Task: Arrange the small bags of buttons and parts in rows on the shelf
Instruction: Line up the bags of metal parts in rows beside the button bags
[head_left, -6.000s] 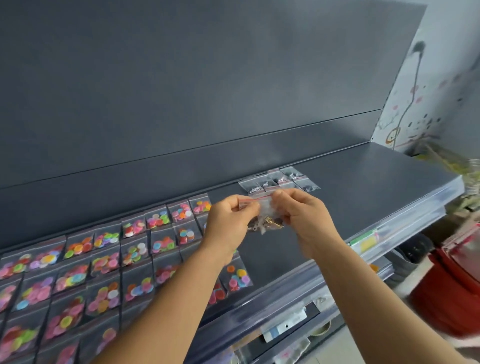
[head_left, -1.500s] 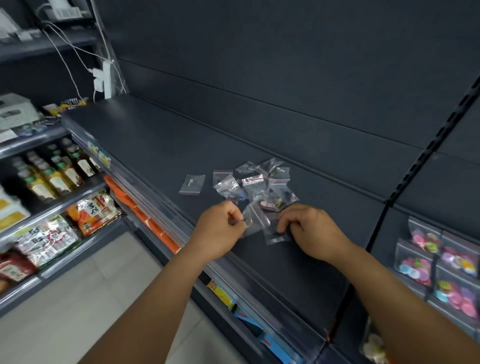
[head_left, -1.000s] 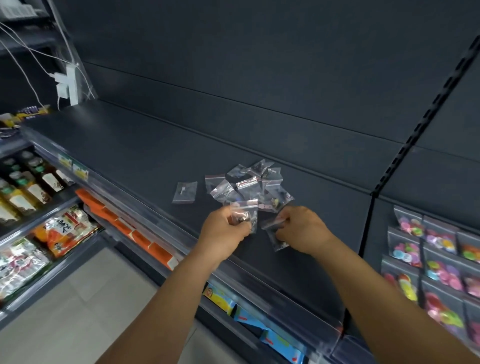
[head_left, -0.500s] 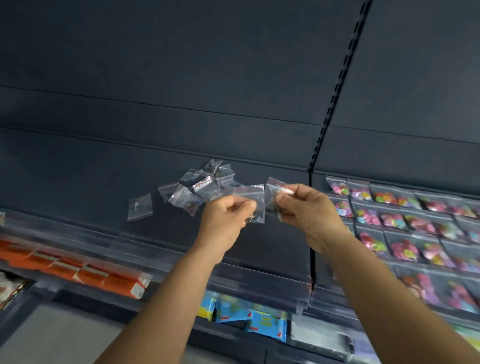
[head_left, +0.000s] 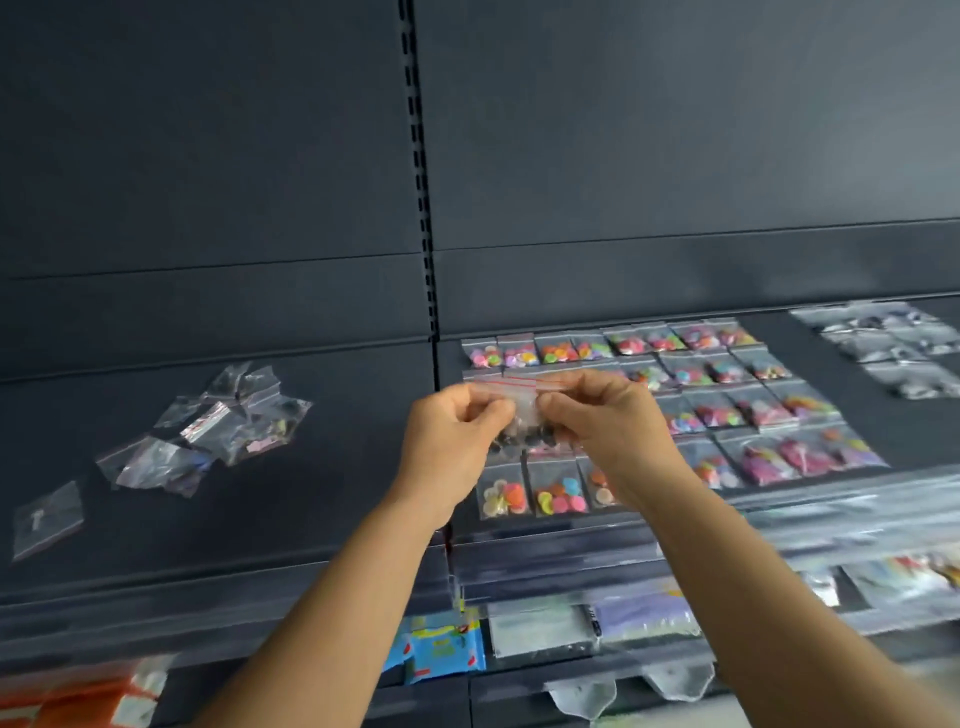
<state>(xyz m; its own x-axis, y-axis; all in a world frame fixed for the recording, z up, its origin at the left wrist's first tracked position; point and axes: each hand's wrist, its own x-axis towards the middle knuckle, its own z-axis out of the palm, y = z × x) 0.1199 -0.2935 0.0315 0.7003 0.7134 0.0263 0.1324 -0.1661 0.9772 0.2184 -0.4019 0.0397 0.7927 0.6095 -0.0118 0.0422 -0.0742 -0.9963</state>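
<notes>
Fingers (head_left: 498, 413) of both my hands are curled in a pinch on small clear bags held up in front of the shelf (head_left: 311, 499). My left hand (head_left: 449, 441) grips the left portion and my right hand (head_left: 602, 426) the right, thumbs to the front. The bags in hand (head_left: 522, 410) show red seal lines along the top edge and dark small parts sagging at the bottom. There seems to be more than one bag; I cannot tell the exact count.

Location: the held bags hang above the front left corner of the rows of button bags (head_left: 691, 384), which lie flat in ordered lines on the right section of the shelf. A loose heap of bags (head_left: 218, 421) lies unsorted on the left section, with one single bag (head_left: 47, 517) apart from it, near the front edge. More rows of clear bags (head_left: 893, 348) with dark contents lie at the far right.

Handling assessment: the bags look very light, thin and limp. The film is likely slippery, and bags may cling or slide against each other. Contents shift to the low end, so a bag will droop from wherever it is held. The best hold appears to be the stiffer sealed strip at the top, pinched at both corners, which keeps the bag flat for laying down square with its neighbours. No fragility concern is evident.
</notes>
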